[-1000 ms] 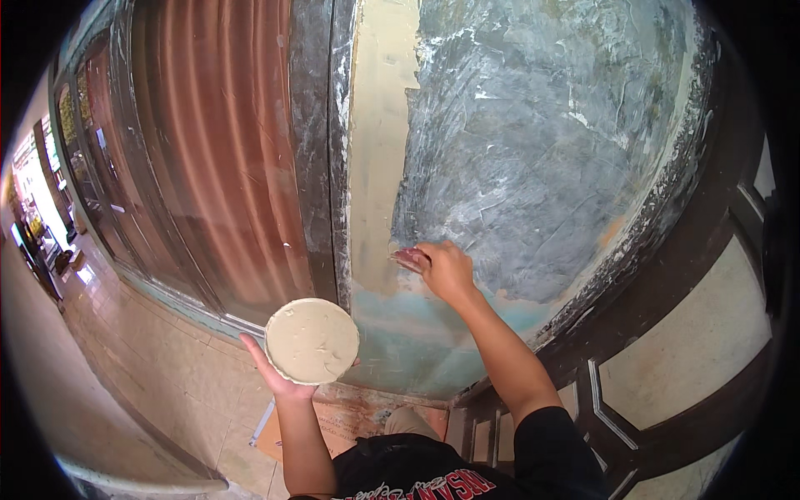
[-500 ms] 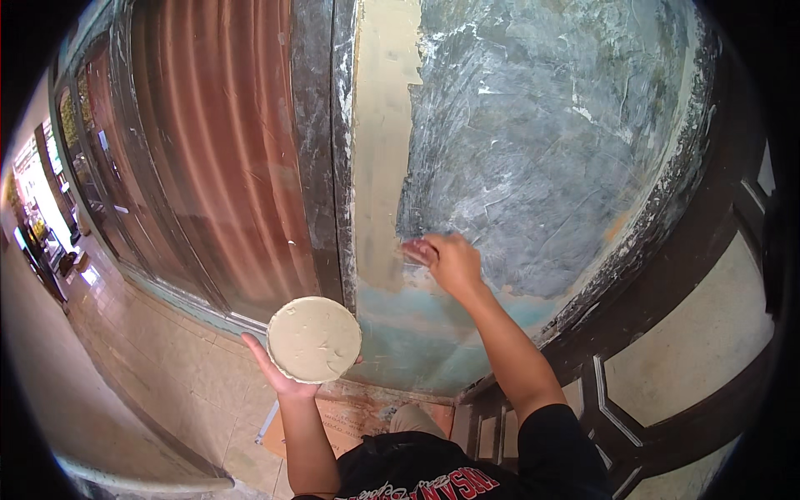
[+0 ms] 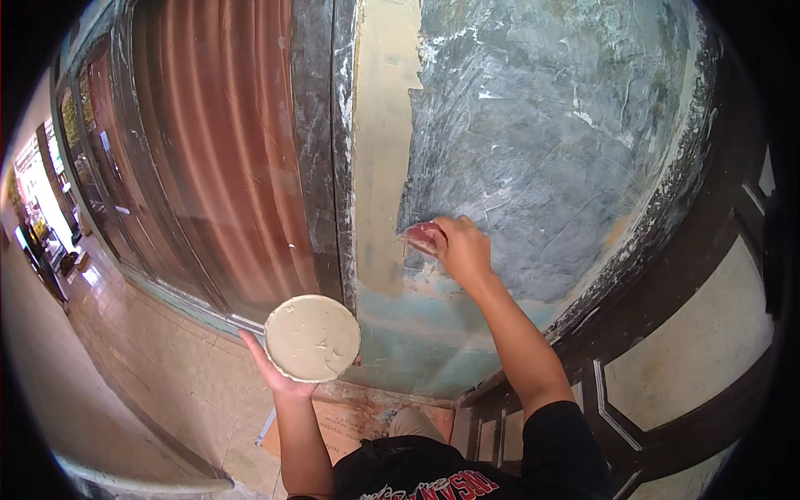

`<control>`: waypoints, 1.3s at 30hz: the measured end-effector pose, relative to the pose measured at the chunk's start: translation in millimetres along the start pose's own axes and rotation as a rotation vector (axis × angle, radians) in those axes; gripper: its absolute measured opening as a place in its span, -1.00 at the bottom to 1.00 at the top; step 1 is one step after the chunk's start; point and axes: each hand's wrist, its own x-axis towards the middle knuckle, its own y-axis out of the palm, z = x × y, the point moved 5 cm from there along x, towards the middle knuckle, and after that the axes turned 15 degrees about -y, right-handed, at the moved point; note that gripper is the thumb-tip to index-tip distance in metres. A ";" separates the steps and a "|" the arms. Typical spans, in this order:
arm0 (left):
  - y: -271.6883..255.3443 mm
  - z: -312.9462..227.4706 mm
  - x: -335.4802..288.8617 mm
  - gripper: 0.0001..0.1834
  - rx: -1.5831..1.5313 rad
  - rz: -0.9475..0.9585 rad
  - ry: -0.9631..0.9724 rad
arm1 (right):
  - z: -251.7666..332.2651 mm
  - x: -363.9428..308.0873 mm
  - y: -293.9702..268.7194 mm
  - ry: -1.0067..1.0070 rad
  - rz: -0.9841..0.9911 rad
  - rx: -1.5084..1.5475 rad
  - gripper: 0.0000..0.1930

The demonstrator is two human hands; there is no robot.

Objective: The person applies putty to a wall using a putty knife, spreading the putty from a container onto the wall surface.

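Note:
My left hand point(image 3: 282, 377) holds a round tub point(image 3: 312, 337) of smooth cream putty from beneath, its thumb sticking out at the left; most of its fingers are hidden under the tub. A reddish putty scraper point(image 3: 423, 237) is pinched in my right hand point(image 3: 464, 252). The scraper's edge is at the right border of a tall band of cream putty point(image 3: 383, 158) on the wall. To the right of that band the wall point(image 3: 533, 167) is mottled grey with white smears. Below, a pale turquoise patch point(image 3: 433, 333) shows.
At the left, a dark-framed window point(image 3: 217, 150) has a reddish-brown curtain behind its glass. Dark wooden panelling point(image 3: 692, 333) curves along the right. A cardboard sheet point(image 3: 333, 425) lies on the tiled floor point(image 3: 183, 383) by my leg point(image 3: 417, 423).
My right hand has risen slightly and shifted a little right, and the scraper has turned so more of its face shows. The tub in my left hand has barely moved.

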 end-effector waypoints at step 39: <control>31.0 -9.9 -5.3 0.07 -0.031 -0.005 0.000 | 4.1 4.1 5.2 -0.102 -0.013 -0.002 -0.88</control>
